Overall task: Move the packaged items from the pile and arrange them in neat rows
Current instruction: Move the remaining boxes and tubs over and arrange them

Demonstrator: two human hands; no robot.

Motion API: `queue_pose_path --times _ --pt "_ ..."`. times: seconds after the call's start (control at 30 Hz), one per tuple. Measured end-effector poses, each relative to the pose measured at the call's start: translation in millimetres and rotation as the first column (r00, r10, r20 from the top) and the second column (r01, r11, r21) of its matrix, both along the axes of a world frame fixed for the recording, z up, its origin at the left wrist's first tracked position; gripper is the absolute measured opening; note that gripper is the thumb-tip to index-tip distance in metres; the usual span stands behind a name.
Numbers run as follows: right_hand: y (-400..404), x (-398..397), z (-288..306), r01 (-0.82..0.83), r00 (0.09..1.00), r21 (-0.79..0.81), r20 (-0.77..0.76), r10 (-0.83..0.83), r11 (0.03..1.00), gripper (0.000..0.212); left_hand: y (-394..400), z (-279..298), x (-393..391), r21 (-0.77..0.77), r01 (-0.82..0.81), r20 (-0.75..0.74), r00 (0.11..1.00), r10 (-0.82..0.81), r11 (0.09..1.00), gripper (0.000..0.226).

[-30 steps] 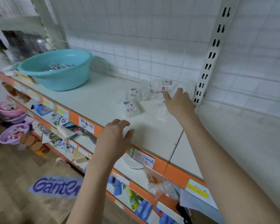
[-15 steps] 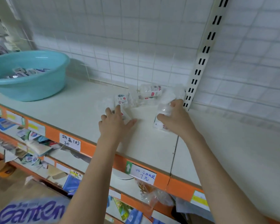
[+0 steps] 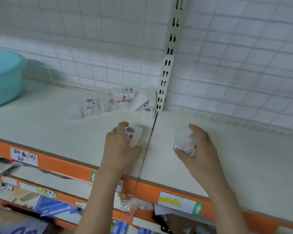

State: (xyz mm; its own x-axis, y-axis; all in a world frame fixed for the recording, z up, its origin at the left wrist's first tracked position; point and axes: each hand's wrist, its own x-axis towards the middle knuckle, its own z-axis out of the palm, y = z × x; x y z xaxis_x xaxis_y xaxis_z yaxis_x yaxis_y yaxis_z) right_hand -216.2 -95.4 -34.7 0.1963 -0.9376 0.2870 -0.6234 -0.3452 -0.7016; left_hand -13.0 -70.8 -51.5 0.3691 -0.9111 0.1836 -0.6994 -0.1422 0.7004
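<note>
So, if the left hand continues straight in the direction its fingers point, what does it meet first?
Probably the packet lying by the white slotted upright. The left hand, gripping its own packet, points up and right toward it. Depth is unclear, so it might pass beside it.

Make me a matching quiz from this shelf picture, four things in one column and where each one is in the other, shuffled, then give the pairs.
1. teal basin
2. left hand
3. right hand
4. pile of packets

A. against the wire back panel
B. far left of the shelf
C. holding a packet right of the shelf seam
D. holding a packet left of the seam

Pairs: 1-B, 2-D, 3-C, 4-A
</note>
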Motion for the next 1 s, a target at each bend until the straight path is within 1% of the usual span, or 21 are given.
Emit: queue_pose_path --times 0.1,0.17,0.3,0.43,0.57,0.67,0.77,0.8,0.93,1.0 --pt "6.7 -55.8 2.1 0.056 0.998 -0.016 -0.001 -0.056 0.998 0.064 -2.2 8.7 -46.0 -0.098 0.090 0.048 0.995 -0.086 0.991 0.075" --pt "12.5 -97.7 1.3 0.097 0.995 -0.010 -0.003 -0.097 0.995 0.063 -4.7 11.5 -82.9 -0.131 0.173 0.079 0.983 -0.163 0.976 0.079" --pt "23.4 -193.9 -2.2 0.193 0.981 -0.035 0.014 -0.193 0.981 0.063 -7.0 12.0 -172.6 -0.121 0.271 0.068 0.962 -0.265 0.955 0.084" --pt "36.1 -290.6 -4.1 0.259 0.966 -0.050 -0.004 -0.259 0.965 0.065 -1.6 13.8 -278.8 -0.088 0.340 -0.017 0.939 -0.343 0.936 0.085" --pt "42.6 -366.2 -1.2 0.276 0.961 -0.042 -0.018 -0.277 0.960 0.065 7.7 13.3 -362.1 -0.073 0.428 0.042 0.904 -0.426 0.901 0.081" --pt "44.1 -398.2 -1.6 0.285 0.958 -0.019 -0.016 -0.285 0.958 0.066 10.1 11.7 -389.6 -0.044 0.421 0.120 0.903 -0.413 0.906 0.081" --pt "42.0 -416.1 -5.3 0.294 0.956 -0.006 -0.015 -0.294 0.956 0.066 6.1 10.9 -400.4 -0.024 0.387 0.254 0.894 -0.369 0.922 0.084" --pt "40.9 -419.9 -6.3 0.295 0.955 -0.003 -0.015 -0.295 0.955 0.066 5.1 12.3 -403.0 -0.019 0.377 0.253 0.898 -0.360 0.926 0.083" --pt "33.7 -430.8 -6.6 0.291 0.957 0.003 -0.013 -0.291 0.957 0.066 -4.3 18.6 -416.5 0.001 0.378 0.111 0.920 -0.376 0.926 0.072" --pt "29.9 -438.4 -5.6 0.278 0.960 -0.006 -0.014 -0.278 0.960 0.067 -10.5 18.5 -427.1 -0.019 0.367 0.112 0.925 -0.362 0.930 0.062"
